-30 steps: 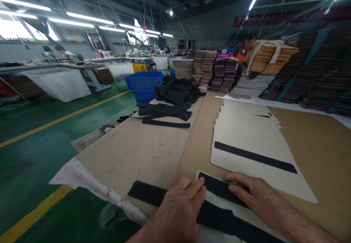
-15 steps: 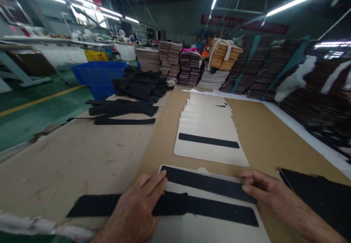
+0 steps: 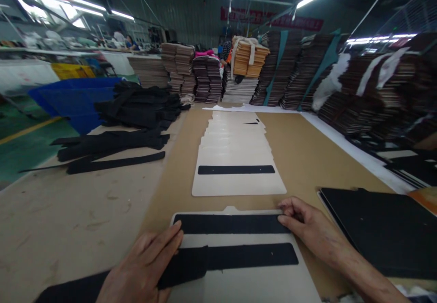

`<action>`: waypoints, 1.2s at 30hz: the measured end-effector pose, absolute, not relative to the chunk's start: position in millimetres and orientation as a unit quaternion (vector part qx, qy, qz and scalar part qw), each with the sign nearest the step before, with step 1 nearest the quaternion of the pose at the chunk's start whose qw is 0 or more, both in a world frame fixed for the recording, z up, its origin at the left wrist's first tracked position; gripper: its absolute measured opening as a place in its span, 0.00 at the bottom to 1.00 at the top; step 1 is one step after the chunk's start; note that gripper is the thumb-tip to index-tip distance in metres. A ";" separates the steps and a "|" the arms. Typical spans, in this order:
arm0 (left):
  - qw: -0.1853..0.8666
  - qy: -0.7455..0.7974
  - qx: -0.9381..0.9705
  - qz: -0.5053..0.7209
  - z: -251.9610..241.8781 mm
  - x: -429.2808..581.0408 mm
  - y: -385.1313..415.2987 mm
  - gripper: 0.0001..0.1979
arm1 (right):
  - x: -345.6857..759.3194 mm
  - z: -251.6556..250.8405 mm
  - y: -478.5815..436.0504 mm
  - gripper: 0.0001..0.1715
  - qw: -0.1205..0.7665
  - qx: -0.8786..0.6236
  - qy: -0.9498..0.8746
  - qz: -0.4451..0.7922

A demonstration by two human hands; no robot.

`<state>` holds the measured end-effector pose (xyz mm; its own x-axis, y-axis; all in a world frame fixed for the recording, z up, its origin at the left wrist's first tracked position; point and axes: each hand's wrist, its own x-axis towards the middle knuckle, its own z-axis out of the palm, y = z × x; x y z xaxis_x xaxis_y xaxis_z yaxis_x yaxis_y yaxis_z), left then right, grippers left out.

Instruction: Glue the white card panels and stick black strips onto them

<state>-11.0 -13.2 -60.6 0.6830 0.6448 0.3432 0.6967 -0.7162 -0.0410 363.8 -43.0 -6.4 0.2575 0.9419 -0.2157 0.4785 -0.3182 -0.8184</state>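
In front of me lies a pale board [image 3: 246, 282] with a small tab on its far edge. A black strip [image 3: 232, 224] runs along that edge, and a second black strip [image 3: 252, 256] crosses the board below it. My left hand [image 3: 143, 262] touches the upper strip's left end with its fingertips. A loose black strip [image 3: 186, 266] passes between its fingers and thumb, overlapping the second strip and trailing off lower left. My right hand [image 3: 307, 225] pinches the upper strip's right end at the board's edge, its thumb on the strip.
Beyond are overlapping pale boards [image 3: 235, 184], the nearest bearing a black strip. Black strips [image 3: 136, 105] lie piled at left beside a blue bin [image 3: 75, 100]. Black panels [image 3: 378, 230] sit at right. Tall stacks [image 3: 206, 79] line the table's far end; a person [image 3: 131, 43] is in the background.
The near board and its upper strip have turned from slanted to nearly level in view. Both hands stay at the strip's ends. The view has swung right.
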 end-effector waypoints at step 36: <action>0.010 -0.458 -0.880 0.123 -0.6 55.5 -14.6 0.35 | 303.4 -8.3 -49.3 0.48 -0.140 -0.570 -0.804 -0.098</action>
<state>55.5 -14.6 -0.6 0.5503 0.8090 -0.2065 0.8041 -0.5802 -0.1300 303.4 -49.3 -8.3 -0.3117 0.9434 -0.1134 0.8886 0.3317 0.3168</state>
